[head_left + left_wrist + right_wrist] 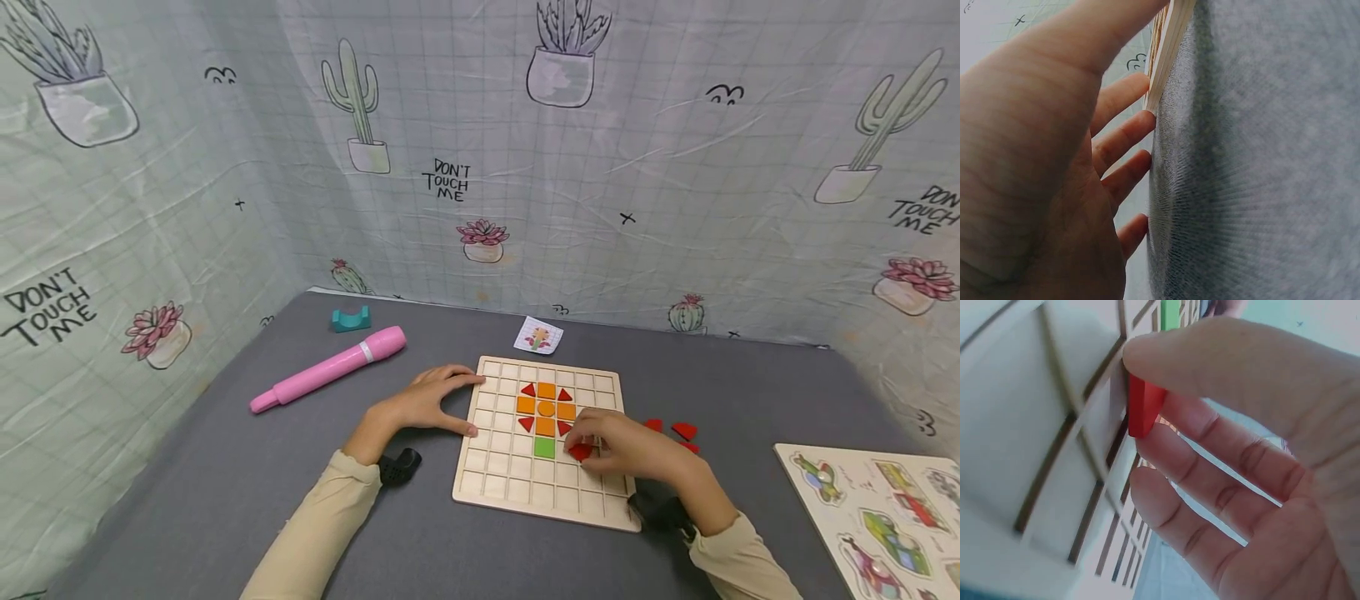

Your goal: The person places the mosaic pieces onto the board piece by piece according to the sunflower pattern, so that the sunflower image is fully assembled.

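A pale wooden grid board (495,486) lies on the grey table. My left hand (431,402) rests at its left side, with thumb and fingers spread and fingertips touching the edge. Over the board's right half, my right hand (622,446) pinches a flat red tile (1142,406) between thumb and fingers, right at the grid surface. Just left of it sits a green square tile (544,448). Above the green one, orange square tiles (546,390) surround an orange round tile (546,408), with small red triangle tiles (528,390) at the corners.
More red tiles (684,431) lie right of the board, partly behind my right hand. A small picture card (538,336) is beyond the board. At the left are a pink wand-like stick (322,378) and a teal holder (351,319). A picture puzzle board (832,508) lies far right.
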{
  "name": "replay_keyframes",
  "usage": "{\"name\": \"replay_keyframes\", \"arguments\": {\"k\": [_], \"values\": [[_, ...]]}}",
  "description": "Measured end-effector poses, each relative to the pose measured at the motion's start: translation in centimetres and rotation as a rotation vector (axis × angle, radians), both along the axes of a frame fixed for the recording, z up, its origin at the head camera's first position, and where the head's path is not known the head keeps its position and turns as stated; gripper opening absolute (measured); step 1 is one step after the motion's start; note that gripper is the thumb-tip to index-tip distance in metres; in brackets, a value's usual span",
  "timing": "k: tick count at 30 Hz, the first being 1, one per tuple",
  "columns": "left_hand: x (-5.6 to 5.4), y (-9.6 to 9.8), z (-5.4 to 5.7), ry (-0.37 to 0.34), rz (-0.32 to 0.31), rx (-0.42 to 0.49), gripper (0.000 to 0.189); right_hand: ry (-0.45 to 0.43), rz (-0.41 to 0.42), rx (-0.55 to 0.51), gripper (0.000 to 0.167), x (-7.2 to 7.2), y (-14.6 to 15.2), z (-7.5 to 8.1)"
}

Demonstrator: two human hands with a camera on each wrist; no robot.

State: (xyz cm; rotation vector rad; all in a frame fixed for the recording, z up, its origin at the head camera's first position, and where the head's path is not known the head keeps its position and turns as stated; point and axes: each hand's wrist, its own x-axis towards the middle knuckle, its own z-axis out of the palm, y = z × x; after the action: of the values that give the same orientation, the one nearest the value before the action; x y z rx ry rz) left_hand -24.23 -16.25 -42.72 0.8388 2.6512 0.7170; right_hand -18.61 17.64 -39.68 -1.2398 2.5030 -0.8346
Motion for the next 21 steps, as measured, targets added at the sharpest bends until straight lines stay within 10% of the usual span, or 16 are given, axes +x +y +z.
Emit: {"name": "replay_keyframes", "arguments": {"k": [21], "values": [[0.01, 0.1, 0.02, 0.004, -0.005, 0.008, 0.081, 0.003, -0.041, 0.01, 0.015, -0.32, -0.97, -0.31]]}}
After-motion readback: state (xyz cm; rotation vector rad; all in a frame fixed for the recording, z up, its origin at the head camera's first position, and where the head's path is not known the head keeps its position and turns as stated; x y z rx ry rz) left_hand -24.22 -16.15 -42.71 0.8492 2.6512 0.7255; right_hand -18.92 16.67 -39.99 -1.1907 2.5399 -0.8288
